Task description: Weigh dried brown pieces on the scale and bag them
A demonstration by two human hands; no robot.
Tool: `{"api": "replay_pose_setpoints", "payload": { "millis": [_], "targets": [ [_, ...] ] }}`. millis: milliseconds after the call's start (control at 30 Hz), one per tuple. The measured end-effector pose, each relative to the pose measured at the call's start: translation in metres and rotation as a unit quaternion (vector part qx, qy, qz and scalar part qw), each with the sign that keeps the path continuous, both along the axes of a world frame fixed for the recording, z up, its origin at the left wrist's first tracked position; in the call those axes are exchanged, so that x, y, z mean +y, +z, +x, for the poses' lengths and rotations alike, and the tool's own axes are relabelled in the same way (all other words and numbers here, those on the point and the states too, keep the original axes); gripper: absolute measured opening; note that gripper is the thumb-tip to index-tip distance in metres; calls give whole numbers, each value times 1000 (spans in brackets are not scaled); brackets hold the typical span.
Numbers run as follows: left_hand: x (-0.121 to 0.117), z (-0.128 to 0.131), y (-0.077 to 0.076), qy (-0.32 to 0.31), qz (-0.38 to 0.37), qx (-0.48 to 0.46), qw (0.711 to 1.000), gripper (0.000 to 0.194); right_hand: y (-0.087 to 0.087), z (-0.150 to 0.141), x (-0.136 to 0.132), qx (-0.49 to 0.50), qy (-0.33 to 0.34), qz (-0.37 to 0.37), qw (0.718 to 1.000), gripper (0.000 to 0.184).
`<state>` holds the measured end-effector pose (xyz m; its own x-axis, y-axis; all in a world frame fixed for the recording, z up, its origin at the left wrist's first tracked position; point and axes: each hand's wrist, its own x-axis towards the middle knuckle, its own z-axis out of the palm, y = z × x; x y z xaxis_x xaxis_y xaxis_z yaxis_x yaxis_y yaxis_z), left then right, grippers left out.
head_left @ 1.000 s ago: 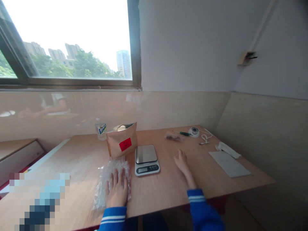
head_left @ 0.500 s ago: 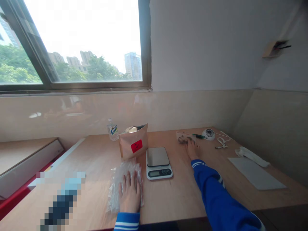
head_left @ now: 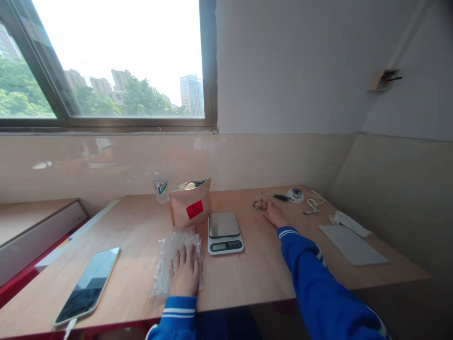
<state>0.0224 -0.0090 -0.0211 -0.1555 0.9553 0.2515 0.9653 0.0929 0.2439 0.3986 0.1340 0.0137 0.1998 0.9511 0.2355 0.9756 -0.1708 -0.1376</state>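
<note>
My left hand (head_left: 184, 273) lies flat with fingers spread on a stack of clear plastic bags (head_left: 161, 269) near the table's front edge. My right hand (head_left: 275, 215) reaches far forward on the table. Its fingers stretch out at the right side of a small coiled, loop-like bundle (head_left: 259, 204), too small to name; the fingertips appear to touch it. Between the hands stands a white kitchen scale (head_left: 225, 232) with a bare metal plate. Behind the plastic bags, an open brown paper pouch (head_left: 184, 208) with a red label stands upright.
A phone (head_left: 90, 283) with a cable lies at the left. By the wall stands a clear bottle (head_left: 161, 189). A green-handled screwdriver (head_left: 281, 197), a white dome camera (head_left: 295, 194), a white cable (head_left: 312, 206), a white cloth-like roll (head_left: 350, 223) and a pale sheet (head_left: 354, 245) lie right.
The view has shifted slightly, so everything on the table sits a little further left and higher. My left hand stays on the plastic bags; my right hand remains beside the coiled bundle.
</note>
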Motion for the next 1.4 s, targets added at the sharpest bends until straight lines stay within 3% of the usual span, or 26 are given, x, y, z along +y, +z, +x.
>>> {"api": "replay_pose_setpoints", "payload": {
  "millis": [100, 333, 433, 533, 600, 733, 833, 900, 967, 1100, 1233, 1400],
  "targets": [
    [-2, 2, 1, 1, 9, -14, 1000, 46, 1, -6, -5, 8, -22, 25, 999, 55],
    [-4, 3, 0, -7, 37, -59, 998, 44, -14, -36, -43, 2, -74, 113, 991, 28],
    [-4, -1, 8, -15, 84, -129, 988, 39, -15, -44, -57, 7, -51, 159, 986, 21],
    [-4, -8, 32, -4, 128, -239, 963, 33, -3, -52, -69, 52, -23, 219, 974, 21],
    [-7, -9, 57, 15, 152, -310, 938, 32, 16, -59, -81, 121, -25, 265, 956, 27],
    [-34, 14, 113, -97, 168, -417, 888, 34, 72, -92, -127, 305, 1, 333, 892, 39],
    [-63, 51, 135, -203, 111, -481, 846, 38, 97, -131, -164, 367, 26, 317, 874, 41],
    [-77, 74, 132, -212, 77, -524, 821, 41, 94, -158, -183, 395, 19, 264, 880, 41],
    [-82, 89, 117, -215, 31, -546, 809, 39, 80, -179, -194, 424, 29, 184, 886, 39],
    [-71, 90, 83, -184, 15, -579, 794, 34, 55, -199, -200, 463, 97, 91, 877, 33],
    [-58, 77, 71, -170, -3, -605, 778, 34, 59, -202, -203, 476, 138, 104, 862, 34],
    [-54, 69, 70, -167, -5, -574, 802, 41, 65, -206, -211, 458, 198, 57, 865, 42]
  ]
}}
